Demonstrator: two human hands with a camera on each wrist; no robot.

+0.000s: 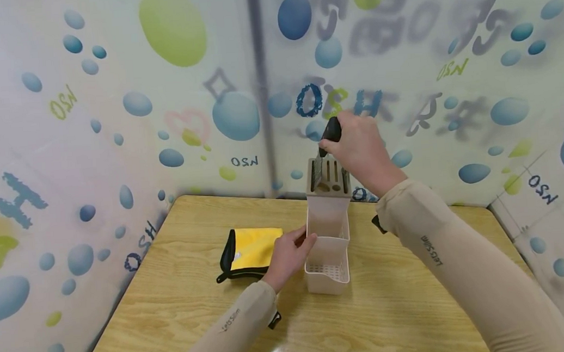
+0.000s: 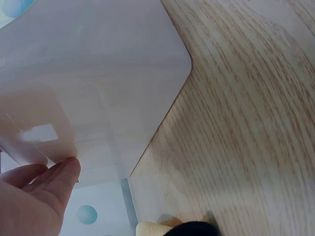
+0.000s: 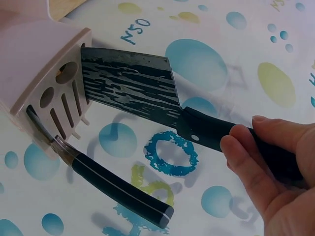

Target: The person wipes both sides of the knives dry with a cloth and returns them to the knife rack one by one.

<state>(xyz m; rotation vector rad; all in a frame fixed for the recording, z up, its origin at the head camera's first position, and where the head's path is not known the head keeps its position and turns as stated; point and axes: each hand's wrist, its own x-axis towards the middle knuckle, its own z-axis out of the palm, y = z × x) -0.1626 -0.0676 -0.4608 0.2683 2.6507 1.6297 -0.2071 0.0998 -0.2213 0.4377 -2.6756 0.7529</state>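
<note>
In the head view, a pale pink knife holder (image 1: 327,215) with a slotted grey-beige top (image 1: 334,188) and open basket compartments stands on the table. My right hand (image 1: 360,143) grips the black handle of a cleaver (image 3: 130,83). Its broad, streaked blade is partly inside an end slot and partly out. Another knife (image 3: 120,189), with a black handle, sits in the slot at the opposite end. My left hand (image 1: 289,254) holds the holder's left side, its thumb by the basket rim; the left wrist view shows its fingers (image 2: 61,179) against the wall.
A yellow pouch (image 1: 254,246) with black trim lies left of the holder, close to my left hand. The wooden table (image 1: 173,309) ends at patterned walls (image 1: 199,111) close behind the holder.
</note>
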